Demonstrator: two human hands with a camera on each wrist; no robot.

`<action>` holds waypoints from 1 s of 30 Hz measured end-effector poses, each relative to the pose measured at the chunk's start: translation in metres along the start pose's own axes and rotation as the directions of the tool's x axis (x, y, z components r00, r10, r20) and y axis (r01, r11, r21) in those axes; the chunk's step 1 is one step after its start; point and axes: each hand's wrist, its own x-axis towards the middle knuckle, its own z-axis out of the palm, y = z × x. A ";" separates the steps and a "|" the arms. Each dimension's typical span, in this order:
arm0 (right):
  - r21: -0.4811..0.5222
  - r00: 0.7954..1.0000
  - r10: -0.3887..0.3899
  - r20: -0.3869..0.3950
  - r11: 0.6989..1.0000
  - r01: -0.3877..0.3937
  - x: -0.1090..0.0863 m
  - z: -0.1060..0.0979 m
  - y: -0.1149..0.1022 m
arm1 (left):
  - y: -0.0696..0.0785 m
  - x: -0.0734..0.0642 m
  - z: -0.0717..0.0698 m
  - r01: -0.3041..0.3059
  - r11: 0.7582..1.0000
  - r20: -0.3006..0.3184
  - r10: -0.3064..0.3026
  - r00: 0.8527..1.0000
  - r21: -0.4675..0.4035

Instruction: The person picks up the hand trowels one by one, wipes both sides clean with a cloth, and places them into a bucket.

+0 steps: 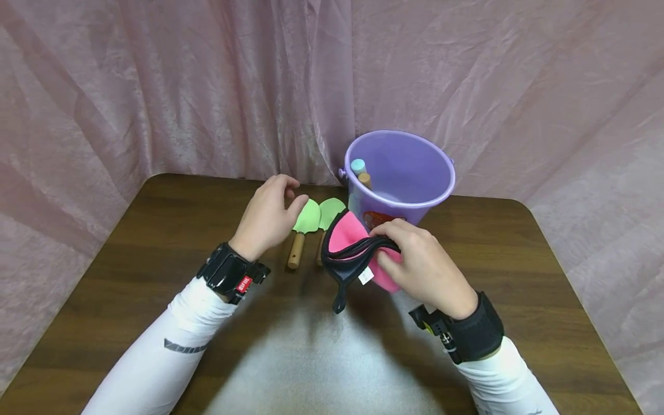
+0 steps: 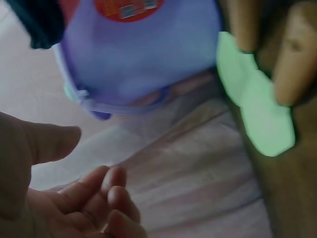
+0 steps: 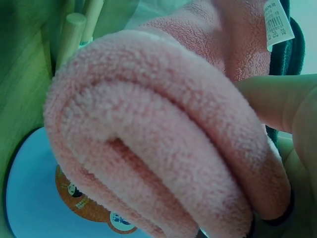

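My right hand (image 1: 422, 268) pinches a folded pink hand towel (image 1: 384, 276) with black edging, a black hanging loop and a white label, held in front of the bucket. Thick fluffy folds of the towel (image 3: 153, 124) fill the right wrist view, the thumb pressed on one side. To the left, my left hand (image 1: 267, 219) hovers with loosely bent fingers and holds nothing; it also appears in the left wrist view. Beside its thumb lies a spatula (image 1: 307, 217) with a light green head and wooden handle. A second, similar spatula (image 1: 331, 212) lies alongside, its handle partly behind the towel.
A purple bucket (image 1: 436, 199) with a red sticker stands at the back of the dark wooden table (image 1: 155, 242). Inside it, a light blue end (image 1: 358, 166) and a wooden end (image 1: 365, 179) lean at the left wall. A pink curtain (image 1: 207, 86) hangs behind.
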 end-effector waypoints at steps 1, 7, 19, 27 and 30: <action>0.001 1.000 -0.004 -0.002 1.000 0.004 0.000 0.000 0.000 | -0.003 -0.004 0.001 0.014 1.000 0.010 -0.014 1.000 0.016; 0.007 1.000 -0.015 -0.011 1.000 0.015 0.001 0.000 0.000 | -0.019 -0.020 0.014 0.072 0.992 0.077 -0.080 0.994 0.102; 0.009 0.999 -0.025 -0.021 1.000 0.025 0.002 -0.001 0.000 | -0.033 -0.040 0.048 0.190 0.963 0.212 -0.229 0.950 0.192; 0.006 0.999 -0.030 -0.024 1.000 0.030 0.001 -0.001 0.001 | -0.035 -0.039 0.063 0.281 0.942 0.256 -0.321 0.912 0.181; 0.005 0.999 -0.030 -0.021 1.000 0.030 0.000 -0.001 0.001 | -0.037 -0.038 0.065 0.309 0.937 0.257 -0.342 0.904 0.162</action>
